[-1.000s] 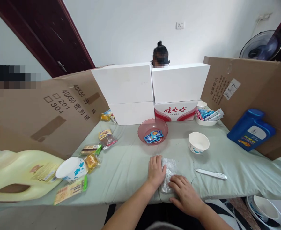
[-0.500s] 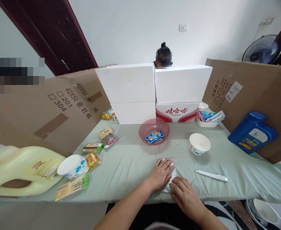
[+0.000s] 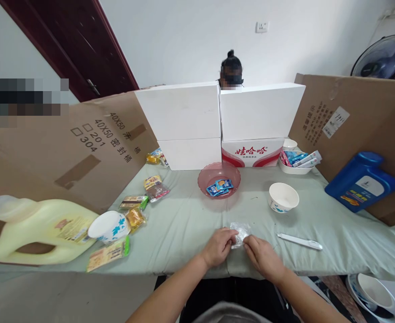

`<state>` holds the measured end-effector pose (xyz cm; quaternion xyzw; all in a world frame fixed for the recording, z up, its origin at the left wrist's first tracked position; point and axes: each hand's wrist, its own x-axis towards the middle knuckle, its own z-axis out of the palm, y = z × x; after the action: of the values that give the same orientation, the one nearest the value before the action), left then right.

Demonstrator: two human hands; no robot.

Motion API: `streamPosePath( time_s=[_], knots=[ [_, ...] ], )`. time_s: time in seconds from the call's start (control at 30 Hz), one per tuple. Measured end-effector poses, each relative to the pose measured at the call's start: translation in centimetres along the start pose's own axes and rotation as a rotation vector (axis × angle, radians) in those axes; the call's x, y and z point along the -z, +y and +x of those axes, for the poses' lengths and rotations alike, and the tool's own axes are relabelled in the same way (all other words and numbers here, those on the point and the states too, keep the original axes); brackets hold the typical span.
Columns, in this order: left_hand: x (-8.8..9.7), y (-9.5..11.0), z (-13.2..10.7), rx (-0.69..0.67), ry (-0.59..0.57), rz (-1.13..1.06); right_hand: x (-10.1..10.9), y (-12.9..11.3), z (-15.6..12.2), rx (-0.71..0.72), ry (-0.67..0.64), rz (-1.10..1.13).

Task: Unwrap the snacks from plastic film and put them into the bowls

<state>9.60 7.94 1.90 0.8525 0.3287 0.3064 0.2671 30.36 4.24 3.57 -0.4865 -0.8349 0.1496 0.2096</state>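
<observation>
Near the front edge of the table (image 3: 184,224), on its pale green cloth, lies a small clear plastic packet (image 3: 240,231). Both hands meet on it. The left hand (image 3: 218,246) has its fingers curled and nips the packet's left edge, while the right hand (image 3: 263,258) nips the right edge in the same way, so each is closed on the packet, which lies low on the cloth.

Just right of the hands lies a white pen-shaped tool (image 3: 300,242), and beyond it stands a white paper bowl (image 3: 284,197). Straight ahead, a pink bowl (image 3: 204,177) holds blue sachets (image 3: 219,186). Behind that, a red and white carton (image 3: 253,152) reads "娃哈哈" (the smaller line under it is too fine to read), with white foam boxes (image 3: 180,112) stacked beside and above it. A person's head (image 3: 231,72) shows over the boxes.

On the left, the cardboard screen (image 3: 83,148) carries "40X50", "201", "304" and "密封桶". A pale yellow jug (image 3: 42,226) lies on its side below it, near a blue-patterned bowl (image 3: 108,226) and scattered snack packets (image 3: 135,216). On the right, a blue jug (image 3: 361,181) leans against more cardboard.
</observation>
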Motion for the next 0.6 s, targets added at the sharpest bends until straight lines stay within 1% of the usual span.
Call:
streamPosePath(
  time_s=[0.07,0.13,0.23,0.37,0.43,0.53,0.6],
  knots=[
    [-0.1,-0.3,-0.1,0.063,0.027,-0.038,-0.4,0.3,1.7,-0.137,-0.017,-0.08],
    [-0.3,-0.7,-0.2,0.096,0.04,-0.081,-0.8,0.7,3.4,-0.241,-0.023,-0.161],
    [-0.6,-1.0,0.0,0.091,0.051,-0.088,-1.8,1.2,5.1,-0.304,-0.028,-0.237],
    [-0.8,-0.5,0.4,0.043,0.017,0.065,-3.0,1.5,5.7,-0.319,-0.036,-0.328],
    [-0.7,0.1,0.6,0.059,0.035,0.166,-3.1,1.5,5.7,-0.307,-0.028,-0.359],
    [-0.7,0.5,0.7,0.142,0.104,0.284,-2.2,1.4,5.7,-0.277,0.005,-0.395],
    [-0.7,0.5,0.6,0.166,0.112,0.308,-1.2,1.3,5.6,-0.25,0.038,-0.411]
  ],
)
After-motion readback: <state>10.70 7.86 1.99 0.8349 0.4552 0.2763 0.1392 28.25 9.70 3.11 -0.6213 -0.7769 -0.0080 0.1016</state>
